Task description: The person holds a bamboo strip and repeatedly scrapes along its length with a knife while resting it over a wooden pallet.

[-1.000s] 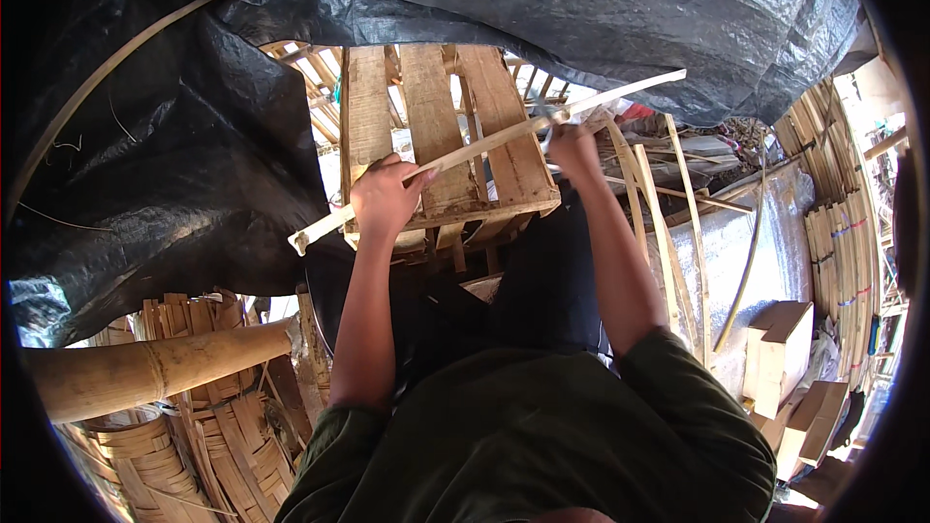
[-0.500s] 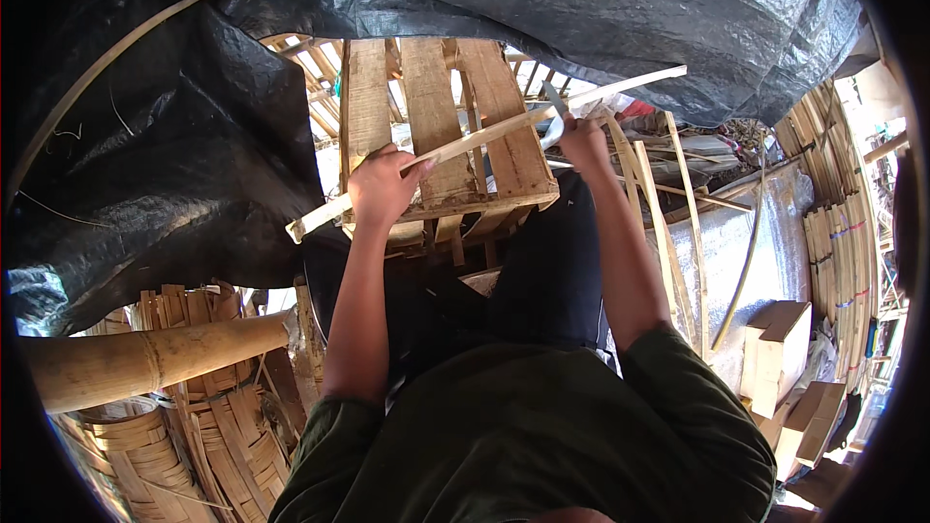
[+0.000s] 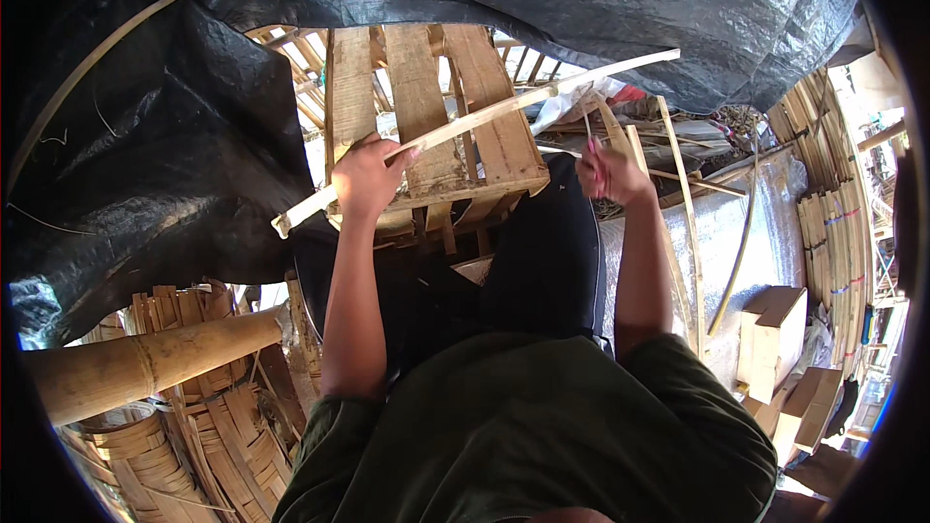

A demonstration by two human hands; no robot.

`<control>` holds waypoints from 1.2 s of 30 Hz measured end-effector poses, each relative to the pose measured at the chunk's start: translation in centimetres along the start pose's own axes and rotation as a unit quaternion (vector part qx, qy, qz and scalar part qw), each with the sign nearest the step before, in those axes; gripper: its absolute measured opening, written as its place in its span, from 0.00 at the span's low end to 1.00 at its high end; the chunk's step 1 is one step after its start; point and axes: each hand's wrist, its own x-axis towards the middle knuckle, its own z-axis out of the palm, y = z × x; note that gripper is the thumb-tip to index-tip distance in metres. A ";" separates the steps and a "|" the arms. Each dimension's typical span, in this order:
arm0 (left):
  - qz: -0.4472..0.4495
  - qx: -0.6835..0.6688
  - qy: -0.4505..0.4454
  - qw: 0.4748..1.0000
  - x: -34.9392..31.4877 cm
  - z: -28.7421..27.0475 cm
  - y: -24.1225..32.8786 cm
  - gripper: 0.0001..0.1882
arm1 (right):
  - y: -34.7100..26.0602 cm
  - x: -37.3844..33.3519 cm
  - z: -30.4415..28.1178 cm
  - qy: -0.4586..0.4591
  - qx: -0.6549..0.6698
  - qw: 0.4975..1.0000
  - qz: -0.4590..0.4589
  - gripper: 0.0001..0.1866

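A long pale bamboo strip [image 3: 484, 116] slants from lower left to upper right across a slatted wooden crate [image 3: 418, 87]. Near its lower left end, my left hand [image 3: 363, 177] is closed round it, thumb along the top. My right hand [image 3: 614, 174] grips a knife [image 3: 587, 124] by its pinkish-red handle. The blade points up and appears as a thin line, seen nearly edge-on. Knife and right hand are just below the strip, apart from it. The strip bows slightly toward its far right end.
Black plastic sheeting [image 3: 155, 145] hangs at left and across the top. Several bamboo strips [image 3: 683, 203] lean at right beside a silvery sheet [image 3: 760, 223]. Cardboard boxes [image 3: 775, 344] stand lower right. A thick bamboo pole [image 3: 184, 353] and woven bamboo [image 3: 237, 441] are lower left.
My right hand with the knife has moved right and down, away from the strip. The knife has turned, its blade now nearly edge-on. My left hand still grips the strip, shifted slightly left.
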 end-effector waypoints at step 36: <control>0.004 0.003 -0.015 1.000 0.0 -0.1 -0.1 0.16 | 0.1 11.7 5.9 0.439 -0.707 0.551 -0.060 0.25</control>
